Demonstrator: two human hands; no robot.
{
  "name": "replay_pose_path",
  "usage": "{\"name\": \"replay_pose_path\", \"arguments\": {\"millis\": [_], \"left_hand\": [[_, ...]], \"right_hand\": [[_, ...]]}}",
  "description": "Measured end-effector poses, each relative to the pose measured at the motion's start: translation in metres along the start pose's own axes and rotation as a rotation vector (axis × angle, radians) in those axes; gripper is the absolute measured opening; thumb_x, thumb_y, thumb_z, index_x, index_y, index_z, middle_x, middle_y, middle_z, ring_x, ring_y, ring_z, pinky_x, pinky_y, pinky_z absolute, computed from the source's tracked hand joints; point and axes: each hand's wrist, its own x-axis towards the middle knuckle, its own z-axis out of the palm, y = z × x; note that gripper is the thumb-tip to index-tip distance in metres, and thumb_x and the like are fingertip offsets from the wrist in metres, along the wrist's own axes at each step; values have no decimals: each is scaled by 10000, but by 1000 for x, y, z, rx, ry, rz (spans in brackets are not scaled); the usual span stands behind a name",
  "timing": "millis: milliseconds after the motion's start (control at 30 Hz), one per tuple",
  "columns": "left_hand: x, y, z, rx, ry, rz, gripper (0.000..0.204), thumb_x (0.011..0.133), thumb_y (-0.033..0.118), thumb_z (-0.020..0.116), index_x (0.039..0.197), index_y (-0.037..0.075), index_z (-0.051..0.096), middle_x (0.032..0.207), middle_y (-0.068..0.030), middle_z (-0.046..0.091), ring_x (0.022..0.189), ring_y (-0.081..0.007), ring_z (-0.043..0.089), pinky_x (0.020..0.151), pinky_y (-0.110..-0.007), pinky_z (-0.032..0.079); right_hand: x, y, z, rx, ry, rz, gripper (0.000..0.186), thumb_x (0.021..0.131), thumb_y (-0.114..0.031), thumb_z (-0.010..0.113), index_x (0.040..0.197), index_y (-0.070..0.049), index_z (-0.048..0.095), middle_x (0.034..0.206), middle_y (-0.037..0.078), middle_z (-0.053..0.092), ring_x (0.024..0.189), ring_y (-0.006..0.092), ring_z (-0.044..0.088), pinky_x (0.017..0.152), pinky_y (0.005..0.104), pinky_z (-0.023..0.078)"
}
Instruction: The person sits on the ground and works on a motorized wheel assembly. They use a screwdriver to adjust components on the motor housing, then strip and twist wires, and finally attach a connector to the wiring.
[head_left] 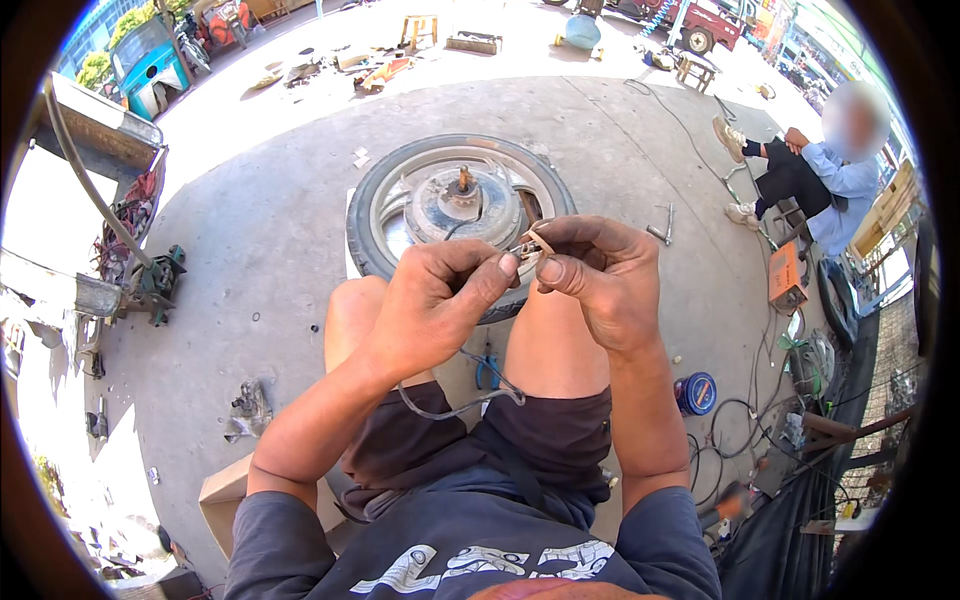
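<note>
Above my knees, my left hand (pixel 435 300) pinches small wire ends (pixel 524 250) between thumb and forefinger. My right hand (pixel 608 285), also closed, grips a thin tan strip (pixel 540 241) right beside them; its exact kind is too small to tell. A grey cable (pixel 450 413) loops over my lap; fingers and wrist hide whether it joins those wire ends. Just beyond my hands, a wheel with a hub motor (pixel 430 205) lies flat on the ground, its axle pointing up. Blue-handled pliers (pixel 487 373) rest on the floor between my legs.
To the right are a blue-lidded tin (pixel 696 393), a T-shaped tool (pixel 662 226), an orange box (pixel 787 274) and tangled cables. A person (pixel 835 185) sits at the far right. A metal stand (pixel 155 280) is on the left; a cardboard box (pixel 225 500) sits beside me.
</note>
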Motion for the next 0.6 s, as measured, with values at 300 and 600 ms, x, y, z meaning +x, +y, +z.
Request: {"name": "replay_pose_path", "arguments": {"millis": [300,600], "left_hand": [[1,-3,4,84,49,55,214,955,143,619,918,-59,682,635,19,568,594,-27,438,500,-230,346],[-2,2,6,68,60,-26,192,940,123,629,940,-60,686,666,6,609,603,-17,472,502,-215,369]], "right_hand": [[-1,2,2,-42,17,12,293,767,57,778,1042,58,679,944,116,715,864,145,679,770,260,569],[-6,0,4,-28,-15,2,306,787,13,784,1067,66,671,946,108,710,864,133,672,767,251,562]]}}
